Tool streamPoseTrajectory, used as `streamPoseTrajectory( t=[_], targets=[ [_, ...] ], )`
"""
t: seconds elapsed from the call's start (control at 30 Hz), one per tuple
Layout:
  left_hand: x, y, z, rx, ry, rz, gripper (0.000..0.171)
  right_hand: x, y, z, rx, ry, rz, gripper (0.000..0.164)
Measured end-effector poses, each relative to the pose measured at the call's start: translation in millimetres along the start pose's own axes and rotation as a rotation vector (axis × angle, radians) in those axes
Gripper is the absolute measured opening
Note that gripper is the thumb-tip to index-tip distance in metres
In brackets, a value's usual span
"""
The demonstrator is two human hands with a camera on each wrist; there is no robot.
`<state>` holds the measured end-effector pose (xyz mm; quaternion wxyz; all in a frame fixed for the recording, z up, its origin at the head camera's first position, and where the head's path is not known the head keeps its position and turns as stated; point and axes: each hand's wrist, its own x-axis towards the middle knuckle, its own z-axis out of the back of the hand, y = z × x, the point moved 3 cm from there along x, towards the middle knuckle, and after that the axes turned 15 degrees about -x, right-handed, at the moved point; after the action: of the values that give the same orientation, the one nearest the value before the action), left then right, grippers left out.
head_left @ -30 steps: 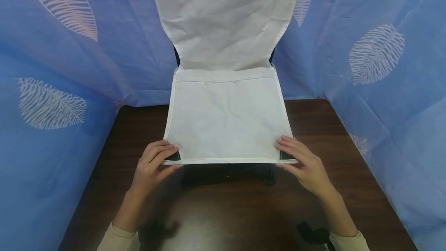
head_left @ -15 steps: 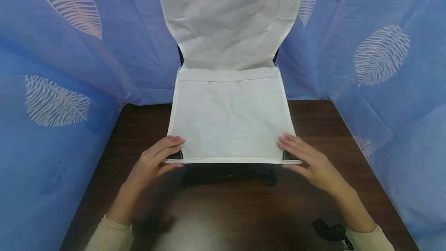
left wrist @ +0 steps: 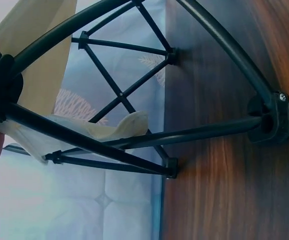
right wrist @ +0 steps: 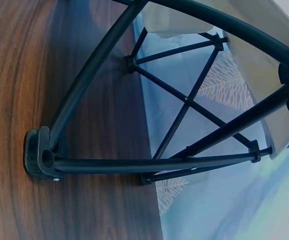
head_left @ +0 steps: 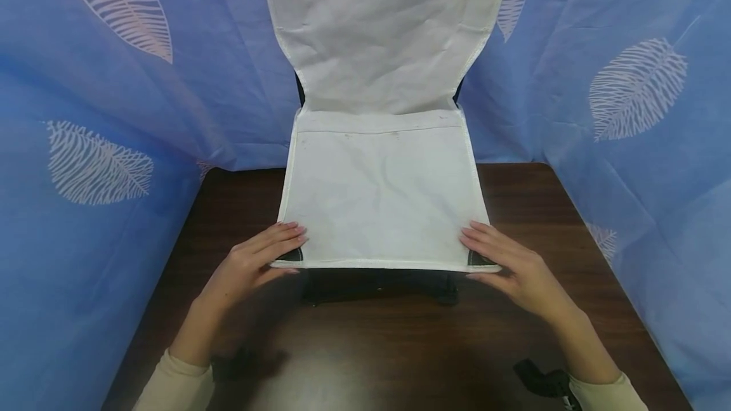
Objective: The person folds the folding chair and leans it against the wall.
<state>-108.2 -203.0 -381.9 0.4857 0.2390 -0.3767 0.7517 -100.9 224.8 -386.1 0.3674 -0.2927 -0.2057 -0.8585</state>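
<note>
A small folding chair with a white fabric seat (head_left: pixel 382 195) and backrest (head_left: pixel 388 30) stands unfolded on the table. My left hand (head_left: pixel 240 274) grips the seat's front left corner, fingers on top and thumb below, beside a dark corner patch. At the front right corner, my right hand (head_left: pixel 528 274) holds the seat in the same way. Beneath the fabric, the left wrist view shows black tubes (left wrist: pixel 84 142) joined at a plastic foot (left wrist: pixel 272 117) on the table. Crossed tubes and another foot (right wrist: pixel 43 152) appear in the right wrist view. Each hand is mostly cut off in its own wrist view.
The chair stands on a dark brown wooden table (head_left: pixel 365 347). Blue curtains (head_left: pixel 628 195) with white leaf prints enclose the back and both sides. A black object (head_left: pixel 539 379) shows beside the right sleeve.
The head view has shifted slightly, so the chair and curtains appear farther right. Both forearms have spread outward a little. The hands stay at the seat's front corners.
</note>
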Motion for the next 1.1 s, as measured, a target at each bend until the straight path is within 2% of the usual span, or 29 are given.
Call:
streamPoseTrajectory(
  t=[0.2,0.57,0.7,0.83,0.97,1.1],
  targets=[
    [-0.8,-0.8,0.1,-0.007,-0.010,0.005,0.048,1,1,1,0.003,-0.002,0.014,0.059],
    [-0.7,-0.8,0.4,0.017,-0.011,-0.010,0.048,3,0,5,-0.029,0.053,0.046,0.058],
    [-1.4,-1.1,0.9,-0.015,-0.018,-0.003,0.046,4,1,5,-0.022,0.052,0.066,0.057],
    [-2.0,-0.7,2.6,-0.066,-0.019,-0.003,0.043,7,1,8,-0.031,0.091,0.081,0.057],
    [-2.6,-0.2,4.6,-0.102,-0.028,-0.025,0.041,9,1,13,-0.038,0.137,0.090,0.057],
    [-2.7,1.0,4.7,-0.132,-0.055,-0.062,0.040,7,1,14,-0.064,0.126,0.093,0.057]
  ],
)
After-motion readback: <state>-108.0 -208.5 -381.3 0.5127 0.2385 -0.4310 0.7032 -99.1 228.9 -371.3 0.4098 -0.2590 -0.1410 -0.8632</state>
